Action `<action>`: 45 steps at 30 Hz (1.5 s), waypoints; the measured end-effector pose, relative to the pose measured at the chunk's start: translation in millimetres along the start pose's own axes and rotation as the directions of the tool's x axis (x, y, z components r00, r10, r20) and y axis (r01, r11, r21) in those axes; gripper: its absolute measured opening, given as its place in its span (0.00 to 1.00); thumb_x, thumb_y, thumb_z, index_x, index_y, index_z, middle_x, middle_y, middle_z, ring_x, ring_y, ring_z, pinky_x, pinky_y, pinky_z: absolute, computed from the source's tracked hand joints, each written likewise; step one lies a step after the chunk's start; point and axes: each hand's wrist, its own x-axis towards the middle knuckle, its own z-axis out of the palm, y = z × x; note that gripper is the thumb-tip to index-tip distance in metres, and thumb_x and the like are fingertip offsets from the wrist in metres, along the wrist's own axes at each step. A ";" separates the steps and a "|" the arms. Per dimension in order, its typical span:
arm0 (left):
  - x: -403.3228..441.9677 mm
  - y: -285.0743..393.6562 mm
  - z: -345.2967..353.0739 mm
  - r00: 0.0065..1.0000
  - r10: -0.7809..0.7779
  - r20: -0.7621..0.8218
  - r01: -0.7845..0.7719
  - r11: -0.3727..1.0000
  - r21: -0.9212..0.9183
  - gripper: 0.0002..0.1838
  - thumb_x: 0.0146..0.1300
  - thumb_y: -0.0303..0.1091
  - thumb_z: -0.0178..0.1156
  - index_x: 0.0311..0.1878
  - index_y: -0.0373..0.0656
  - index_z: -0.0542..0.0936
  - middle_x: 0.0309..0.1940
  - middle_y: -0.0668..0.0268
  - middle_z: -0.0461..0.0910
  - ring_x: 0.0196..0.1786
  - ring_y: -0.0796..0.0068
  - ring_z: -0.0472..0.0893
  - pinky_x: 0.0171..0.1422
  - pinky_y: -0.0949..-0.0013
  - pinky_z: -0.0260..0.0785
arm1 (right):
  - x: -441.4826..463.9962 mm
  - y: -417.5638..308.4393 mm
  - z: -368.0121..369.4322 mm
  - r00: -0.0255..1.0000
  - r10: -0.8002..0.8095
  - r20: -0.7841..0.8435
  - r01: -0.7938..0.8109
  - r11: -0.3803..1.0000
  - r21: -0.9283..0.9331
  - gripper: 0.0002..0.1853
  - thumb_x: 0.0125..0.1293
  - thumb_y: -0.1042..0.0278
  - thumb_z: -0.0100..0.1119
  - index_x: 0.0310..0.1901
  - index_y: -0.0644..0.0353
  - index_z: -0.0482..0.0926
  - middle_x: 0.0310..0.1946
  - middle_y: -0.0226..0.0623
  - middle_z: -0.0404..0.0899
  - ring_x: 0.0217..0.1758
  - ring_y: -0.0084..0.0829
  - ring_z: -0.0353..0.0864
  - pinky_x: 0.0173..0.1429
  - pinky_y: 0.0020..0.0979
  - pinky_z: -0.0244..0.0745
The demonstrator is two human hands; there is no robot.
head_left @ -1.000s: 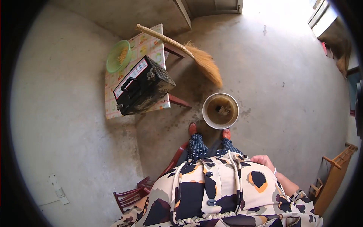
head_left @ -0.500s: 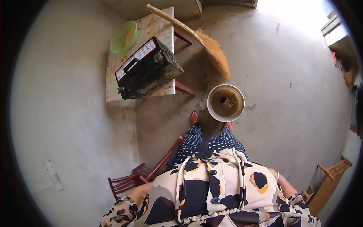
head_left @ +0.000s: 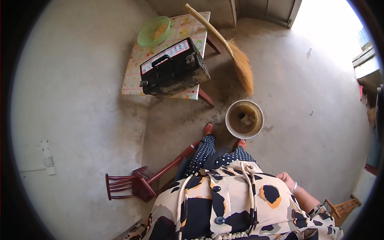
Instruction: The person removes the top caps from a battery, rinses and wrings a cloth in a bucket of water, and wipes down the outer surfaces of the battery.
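Note:
At my right side, beside the patterned shirt (head_left: 236, 200), my right hand (head_left: 286, 179) shows with its fingers curled; whether anything is in it is too small to tell. My left hand is out of view. Ahead stands a metal bucket (head_left: 228, 120) of murky water with something soaking in it, just in front of my feet. A black battery (head_left: 172, 68) with a handle and dirty sides sits on a small table (head_left: 132, 80) with a patterned cover. A green bowl (head_left: 143, 37) of yellow grains is behind it.
A straw broom (head_left: 243, 68) leans against the table, its bristles towards the bucket. A dark red chair (head_left: 145, 185) is at the lower left. Wooden furniture (head_left: 343, 208) stands at the lower right. A doorway lets in light at the upper right.
The view has turned, so the table and battery appear farther right. My right hand, mostly hidden half a second ago, shows again. My left forearm has dropped out of view.

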 end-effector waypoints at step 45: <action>200.2 213.2 -55.1 0.773 -0.539 0.333 -0.055 0.467 0.882 0.10 0.57 0.36 0.52 0.29 0.40 0.76 0.23 0.64 0.76 0.28 0.74 0.72 0.38 0.68 0.65 | 143.0 197.7 23.6 0.901 0.431 0.058 -0.414 0.891 -0.187 0.14 0.61 0.60 0.51 0.30 0.64 0.74 0.23 0.46 0.75 0.27 0.39 0.75 0.35 0.36 0.70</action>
